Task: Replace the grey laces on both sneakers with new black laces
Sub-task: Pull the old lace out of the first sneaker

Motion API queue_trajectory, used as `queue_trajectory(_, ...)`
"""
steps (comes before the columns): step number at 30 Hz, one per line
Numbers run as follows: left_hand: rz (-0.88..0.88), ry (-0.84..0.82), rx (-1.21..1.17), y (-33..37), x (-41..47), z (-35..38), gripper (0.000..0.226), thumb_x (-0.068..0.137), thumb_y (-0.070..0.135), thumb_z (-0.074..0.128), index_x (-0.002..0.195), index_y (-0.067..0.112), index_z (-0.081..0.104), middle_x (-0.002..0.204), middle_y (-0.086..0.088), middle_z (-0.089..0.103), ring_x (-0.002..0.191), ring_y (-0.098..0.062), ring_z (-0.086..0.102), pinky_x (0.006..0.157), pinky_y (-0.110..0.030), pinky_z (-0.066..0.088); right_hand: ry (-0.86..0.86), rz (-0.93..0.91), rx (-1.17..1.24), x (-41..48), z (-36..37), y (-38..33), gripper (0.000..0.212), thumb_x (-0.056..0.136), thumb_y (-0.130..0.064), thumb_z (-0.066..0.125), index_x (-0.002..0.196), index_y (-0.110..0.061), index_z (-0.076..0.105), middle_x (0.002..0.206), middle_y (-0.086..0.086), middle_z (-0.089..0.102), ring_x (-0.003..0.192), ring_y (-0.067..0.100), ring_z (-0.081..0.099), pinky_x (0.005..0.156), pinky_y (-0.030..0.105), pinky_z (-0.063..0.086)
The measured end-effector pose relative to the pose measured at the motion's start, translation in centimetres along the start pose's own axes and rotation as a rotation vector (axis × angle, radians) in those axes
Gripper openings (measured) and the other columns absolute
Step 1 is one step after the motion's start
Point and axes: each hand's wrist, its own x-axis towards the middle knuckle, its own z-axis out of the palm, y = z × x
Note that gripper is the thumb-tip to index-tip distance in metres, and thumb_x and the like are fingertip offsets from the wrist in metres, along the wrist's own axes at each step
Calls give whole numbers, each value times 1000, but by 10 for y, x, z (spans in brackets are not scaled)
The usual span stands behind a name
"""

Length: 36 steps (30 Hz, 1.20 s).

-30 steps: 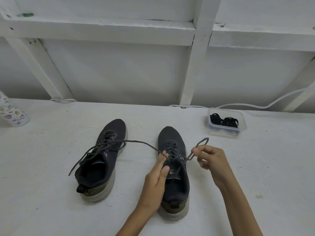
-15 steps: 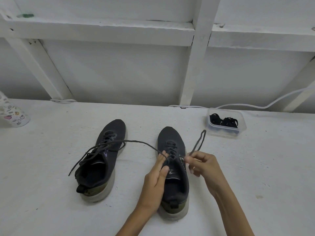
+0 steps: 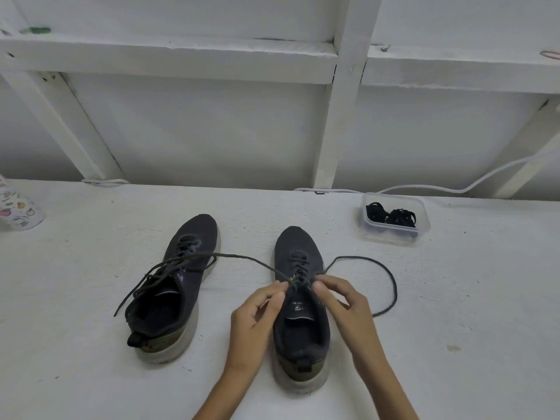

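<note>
Two dark sneakers with pale soles stand side by side on the white table, toes pointing away. The left sneaker (image 3: 174, 286) has its grey lace loose, ends trailing left. My left hand (image 3: 257, 313) and my right hand (image 3: 342, 301) meet over the upper eyelets of the right sneaker (image 3: 300, 328), each pinching its grey lace (image 3: 391, 286) at the crossing. One end of that lace runs left across the other shoe. The other end lies in a wide loop on the table to the right. New black laces (image 3: 391, 216) sit bundled in a clear tub.
The clear plastic tub (image 3: 424, 222) stands at the back right, near a white cable (image 3: 439, 187) along the wall. A patterned cup (image 3: 18, 210) is at the left edge. White wooden framing rises behind the table (image 3: 60, 298).
My right hand let the raised lace loop drop onto the table and moved left and down to the eyelets. My left hand shifted from resting on the tongue to pinching the lace.
</note>
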Motion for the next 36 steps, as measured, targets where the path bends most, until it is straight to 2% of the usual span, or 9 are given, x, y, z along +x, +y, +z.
queue_trajectory(2, -10, -71, 46, 3, 11, -6, 14, 88, 10, 67, 93, 20, 76, 101, 3, 74, 104, -15, 67, 93, -29, 53, -13, 3, 17, -5, 11, 4, 40, 79, -40, 70, 116, -24, 70, 126, -15, 63, 119, -4, 55, 101, 20, 44)
queue_trajectory(4, -27, -166, 127, 5, 23, -11, 12, 85, 13, 72, 85, 24, 77, 98, 5, 74, 99, -16, 68, 90, -34, 54, -45, 6, 15, -6, 18, 7, 55, 78, -47, 66, 129, -28, 62, 140, -20, 51, 131, -6, 43, 111, 23, 35)
queue_trajectory(9, 59, -189, 409, 13, 36, -10, 15, 87, 14, 67, 78, 26, 67, 85, 16, 68, 84, -2, 65, 75, -22, 54, -98, -4, 18, -7, 21, 10, 44, 92, -21, 64, 132, -36, 53, 147, -20, 42, 137, -8, 34, 116, 21, 27)
queue_trajectory(14, 72, -115, 606, 7, 52, -6, 9, 95, 29, 55, 86, 25, 57, 81, 13, 64, 73, 1, 60, 64, -17, 44, -119, -5, 13, -7, 21, 13, 48, 92, -27, 65, 138, -30, 54, 151, -17, 40, 138, -8, 31, 119, 27, 26)
queue_trajectory(20, -48, -47, 324, 10, 41, -11, 12, 89, 34, 65, 84, 23, 65, 66, 13, 63, 59, -7, 57, 62, -23, 50, -83, -14, 85, -9, 22, 13, 56, 81, -45, 65, 135, -31, 58, 146, -22, 46, 136, -9, 35, 119, 29, 26)
queue_trajectory(22, -119, -83, 264, 11, 34, -15, 19, 87, 38, 66, 79, 21, 67, 62, 14, 60, 54, -5, 51, 57, -21, 46, -77, -10, 99, -9, 22, 14, 55, 80, -45, 65, 133, -32, 59, 145, -22, 46, 135, -9, 36, 119, 30, 26)
queue_trajectory(28, -145, -190, 184, 24, 26, -9, 17, 90, 13, 64, 73, 15, 66, 57, 17, 57, 55, 4, 49, 55, -8, 37, -58, -1, 108, -7, 24, 13, 53, 77, -45, 66, 129, -34, 61, 144, -19, 48, 135, -8, 38, 119, 29, 28)
queue_trajectory(33, -154, 38, 175, 23, 53, -17, 12, 90, 21, 66, 82, 14, 71, 67, 13, 59, 57, 1, 42, 61, -19, 37, -81, -28, 89, -9, 22, 14, 48, 85, -39, 64, 133, -35, 58, 142, -25, 48, 135, -10, 36, 117, 26, 27)
queue_trajectory(36, -189, -6, 163, 26, 52, -16, 17, 90, 25, 65, 75, 18, 69, 64, 16, 59, 56, 0, 43, 57, -16, 36, -85, -34, 86, -8, 22, 15, 42, 91, -30, 63, 133, -34, 58, 143, -24, 47, 135, -10, 35, 118, 26, 26)
